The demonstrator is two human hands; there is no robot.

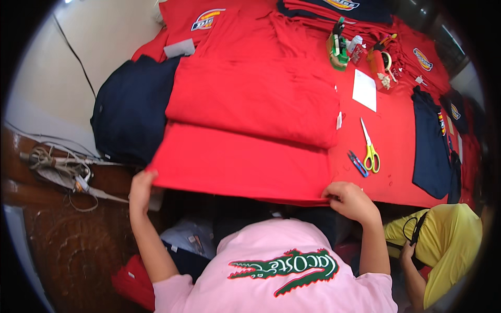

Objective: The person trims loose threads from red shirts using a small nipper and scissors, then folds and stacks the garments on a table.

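A red shirt (245, 164) lies spread at the front of the table, its lower edge drawn straight between my two hands. My left hand (140, 190) pinches the left corner of that edge, just beyond the table's side. At the right corner my right hand (356, 201) has its fingers closed on the same cloth. Just behind, a thick fold of red cloth (255, 99) covers the shirt's far part, with a small white tag at its right side. Whether the fold belongs to the same shirt, I cannot tell.
Yellow-handled scissors (371, 159) and blue thread snips (358, 164) lie on the right, below a white paper (364, 91). Behind stand green (339, 52) and red (382, 61) tape dispensers. Dark cloth (133, 109) is at left; a person in yellow (454, 245) sits at right.
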